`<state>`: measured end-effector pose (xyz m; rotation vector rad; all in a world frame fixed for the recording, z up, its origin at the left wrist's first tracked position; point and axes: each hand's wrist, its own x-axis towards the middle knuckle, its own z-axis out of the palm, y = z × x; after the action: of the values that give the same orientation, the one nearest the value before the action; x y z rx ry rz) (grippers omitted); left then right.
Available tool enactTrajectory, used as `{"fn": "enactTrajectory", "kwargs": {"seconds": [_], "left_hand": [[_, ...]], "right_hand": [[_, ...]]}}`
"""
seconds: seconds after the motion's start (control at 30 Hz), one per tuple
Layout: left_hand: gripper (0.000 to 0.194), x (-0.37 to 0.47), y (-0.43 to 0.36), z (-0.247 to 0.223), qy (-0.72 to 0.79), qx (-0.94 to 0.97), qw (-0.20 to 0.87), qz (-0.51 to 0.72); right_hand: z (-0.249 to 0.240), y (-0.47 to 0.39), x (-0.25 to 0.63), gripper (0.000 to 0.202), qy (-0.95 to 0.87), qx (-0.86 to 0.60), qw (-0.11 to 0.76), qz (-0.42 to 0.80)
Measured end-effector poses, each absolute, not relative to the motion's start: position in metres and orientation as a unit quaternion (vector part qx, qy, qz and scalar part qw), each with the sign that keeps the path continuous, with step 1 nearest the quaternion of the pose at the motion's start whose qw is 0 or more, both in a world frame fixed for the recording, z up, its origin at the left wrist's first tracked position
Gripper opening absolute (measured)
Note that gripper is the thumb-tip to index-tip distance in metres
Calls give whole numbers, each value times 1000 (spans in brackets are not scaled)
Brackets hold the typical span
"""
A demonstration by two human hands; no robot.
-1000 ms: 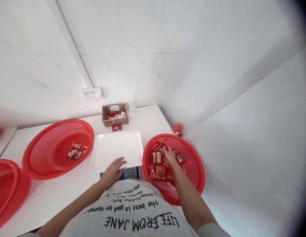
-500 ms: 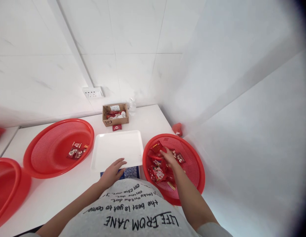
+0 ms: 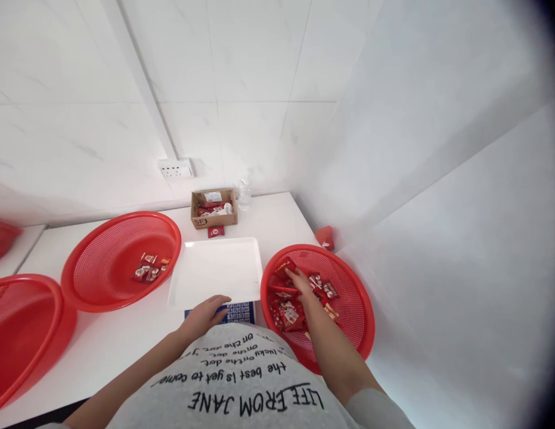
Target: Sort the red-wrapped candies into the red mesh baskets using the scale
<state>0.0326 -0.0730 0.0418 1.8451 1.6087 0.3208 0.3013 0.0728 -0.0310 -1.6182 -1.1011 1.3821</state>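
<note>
My right hand (image 3: 300, 282) is down inside the red mesh basket (image 3: 369, 333) on the right. Its fingers and thumb are closed round a red snack packet (image 3: 282, 290), partly covered by the hand. Several more red packets (image 3: 290, 314) lie in that basket under and beside it. My left hand (image 3: 207, 314) holds nothing. Its fingers are stretched out at the front edge of a white tray (image 3: 214, 268), over a blue keypad (image 3: 240, 312) partly under the tray.
A second red basket (image 3: 96, 268) with a few packets stands left of the tray. Another red basket (image 3: 58, 322) is nearer on the left. Behind the tray are a cardboard box (image 3: 214, 219) of packets, one loose packet (image 3: 216, 231) and a clear plastic bottle (image 3: 244, 193).
My right hand has shifted slightly left among the packets, and a red packet now stands between its fingers and thumb. My left hand stays at the tray edge. The view has shifted a little.
</note>
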Motion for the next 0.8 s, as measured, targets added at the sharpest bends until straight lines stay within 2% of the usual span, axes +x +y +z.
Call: {"fn": "enactTrajectory", "kwargs": {"seconds": [0.27,0.43,0.57,0.67,0.8], "left_hand": [[31,34,-74,41,609,704,340,134],[31,37,-78,36,611,700,342,141],[31,41,-79,34,614,697,343,142],[31,45,-79,36,610,701,345,132],[30,52,-79,39,605,708,341,128]], "right_hand": [[-16,64,311,30,-400,-626,344,575],[-20,50,325,32,-466,-622,345,525],[-17,43,329,41,-475,-625,389,482],[2,42,324,40,-479,-609,409,482],[38,44,301,34,-484,-547,402,552]]}}
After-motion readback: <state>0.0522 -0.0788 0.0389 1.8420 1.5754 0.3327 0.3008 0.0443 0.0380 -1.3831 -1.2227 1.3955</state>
